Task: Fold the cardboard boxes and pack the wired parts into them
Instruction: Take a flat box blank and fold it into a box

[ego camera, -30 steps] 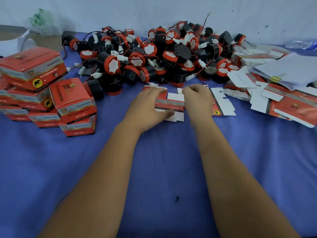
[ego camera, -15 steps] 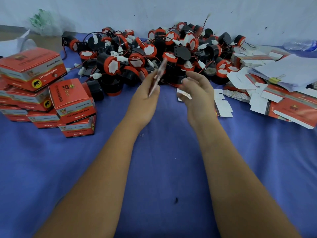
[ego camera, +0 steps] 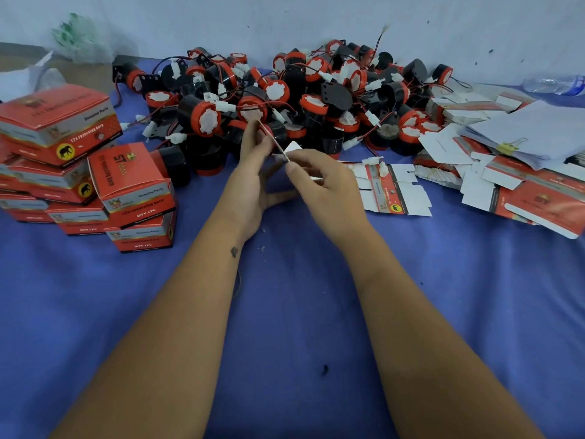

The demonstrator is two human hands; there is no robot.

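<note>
A flat unfolded cardboard box [ego camera: 292, 149] stands on edge between my hands, seen almost edge-on, above the blue cloth. My left hand [ego camera: 253, 172] pinches its far side with thumb and fingers. My right hand [ego camera: 319, 182] pinches its near edge and a white flap. A big heap of black and red wired parts [ego camera: 285, 99] lies just behind my hands. Another flat box blank [ego camera: 392, 194] lies on the cloth right of my right hand.
Several folded red boxes [ego camera: 133, 182] are stacked at the left. A pile of flat red and white blanks [ego camera: 522, 188] and clipped white papers [ego camera: 538, 128] fills the right. Blue cloth [ego camera: 285, 312] covers the table; a wall runs behind the heap.
Both hands lifted the flat box off the cloth and turned it on edge. My right hand, open half a second ago, now pinches its near edge.
</note>
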